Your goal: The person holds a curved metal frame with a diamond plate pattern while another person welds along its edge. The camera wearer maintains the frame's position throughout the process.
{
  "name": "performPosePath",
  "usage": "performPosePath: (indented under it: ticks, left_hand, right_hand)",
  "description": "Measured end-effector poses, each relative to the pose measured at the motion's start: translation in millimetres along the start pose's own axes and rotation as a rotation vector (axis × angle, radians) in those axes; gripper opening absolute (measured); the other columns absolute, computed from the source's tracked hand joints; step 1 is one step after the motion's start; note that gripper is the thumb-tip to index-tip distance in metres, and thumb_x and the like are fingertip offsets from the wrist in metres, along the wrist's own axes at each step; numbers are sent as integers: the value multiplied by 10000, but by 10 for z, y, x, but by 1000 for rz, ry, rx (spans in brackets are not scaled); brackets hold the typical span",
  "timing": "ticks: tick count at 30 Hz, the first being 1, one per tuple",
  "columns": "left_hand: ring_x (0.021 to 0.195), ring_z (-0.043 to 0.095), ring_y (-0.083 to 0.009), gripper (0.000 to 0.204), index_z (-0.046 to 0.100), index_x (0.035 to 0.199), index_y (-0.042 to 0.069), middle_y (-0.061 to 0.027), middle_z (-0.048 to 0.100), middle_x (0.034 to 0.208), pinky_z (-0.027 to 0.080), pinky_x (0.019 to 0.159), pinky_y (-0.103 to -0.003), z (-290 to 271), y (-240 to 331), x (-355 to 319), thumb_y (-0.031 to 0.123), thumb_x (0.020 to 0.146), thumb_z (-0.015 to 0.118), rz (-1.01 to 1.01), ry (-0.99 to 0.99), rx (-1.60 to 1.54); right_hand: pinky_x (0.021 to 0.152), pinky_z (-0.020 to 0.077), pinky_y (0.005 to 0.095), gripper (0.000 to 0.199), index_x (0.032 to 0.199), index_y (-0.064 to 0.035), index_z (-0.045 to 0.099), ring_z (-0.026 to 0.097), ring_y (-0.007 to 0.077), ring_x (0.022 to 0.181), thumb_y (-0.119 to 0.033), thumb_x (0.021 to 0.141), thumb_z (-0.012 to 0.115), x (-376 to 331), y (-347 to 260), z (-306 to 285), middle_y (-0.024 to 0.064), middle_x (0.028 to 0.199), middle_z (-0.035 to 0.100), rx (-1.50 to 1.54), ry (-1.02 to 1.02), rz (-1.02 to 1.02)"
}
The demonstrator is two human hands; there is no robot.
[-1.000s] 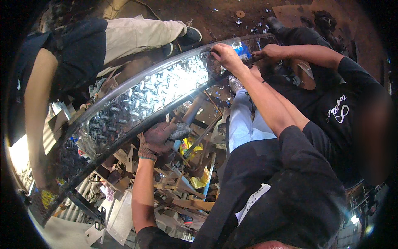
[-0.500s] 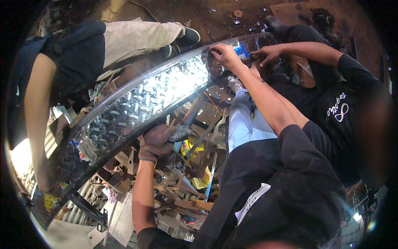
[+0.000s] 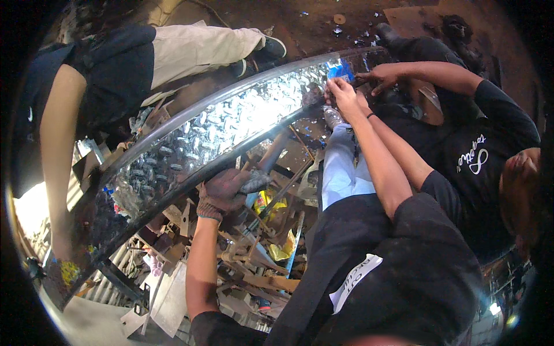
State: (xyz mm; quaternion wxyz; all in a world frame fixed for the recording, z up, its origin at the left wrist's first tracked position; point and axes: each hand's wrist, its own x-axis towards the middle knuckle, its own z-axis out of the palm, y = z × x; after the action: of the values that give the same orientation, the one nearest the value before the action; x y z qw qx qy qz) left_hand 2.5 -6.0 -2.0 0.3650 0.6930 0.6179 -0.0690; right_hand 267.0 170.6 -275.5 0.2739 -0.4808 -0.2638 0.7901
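Spanning the view from lower left to upper right, a long embossed metal sheet (image 3: 190, 144) is the biggest thing. Under its near edge, the gloved left hand (image 3: 228, 190) is curled around that rim, fingers closed on the metal. Beneath this hand lies a heap of scrap metal pieces (image 3: 254, 254). Farther along the sheet, the bare right hand (image 3: 341, 95) pinches its far end, beside a co-worker's spread hand (image 3: 382, 75) and a small blue packet (image 3: 339, 70).
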Motion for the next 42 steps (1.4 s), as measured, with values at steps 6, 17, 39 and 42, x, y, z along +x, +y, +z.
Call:
performPosePath:
  ticks: [6, 17, 39, 42]
  left_hand:
    - [883, 620, -303, 490, 593, 1051, 151, -88, 615, 957, 525, 738, -407, -9, -5, 6, 137, 572, 697, 22, 18, 24]
    - [842, 623, -298, 458, 606, 1038, 151, -82, 618, 918, 528, 715, -399, 7, 16, 30, 164, 588, 694, -2, 19, 68]
    - [865, 629, -293, 485, 604, 1046, 153, -79, 628, 950, 533, 729, -389, 16, -9, -4, 168, 570, 696, -13, -1, 73]
    - [880, 629, -295, 480, 602, 1049, 152, -80, 630, 964, 535, 749, -392, 0, -3, 5, 165, 577, 688, -23, -26, 68]
  right_hand:
    - [542, 399, 214, 292, 876, -22, 648, 501, 76, 588, -292, 954, 569, -283, 64, -158, -12, 644, 550, -34, 40, 114]
    - [785, 495, 381, 229, 995, -24, 669, 624, 338, 862, -155, 808, 655, 140, -394, 612, 174, 934, 655, -678, -132, -494]
    - [778, 484, 459, 169, 942, -14, 547, 584, 391, 901, -142, 833, 566, 457, -331, 842, 203, 925, 588, -985, -151, -739]
    - [817, 478, 448, 174, 909, 5, 593, 587, 399, 931, -152, 834, 577, 502, -364, 806, 224, 937, 624, -920, -34, -557]
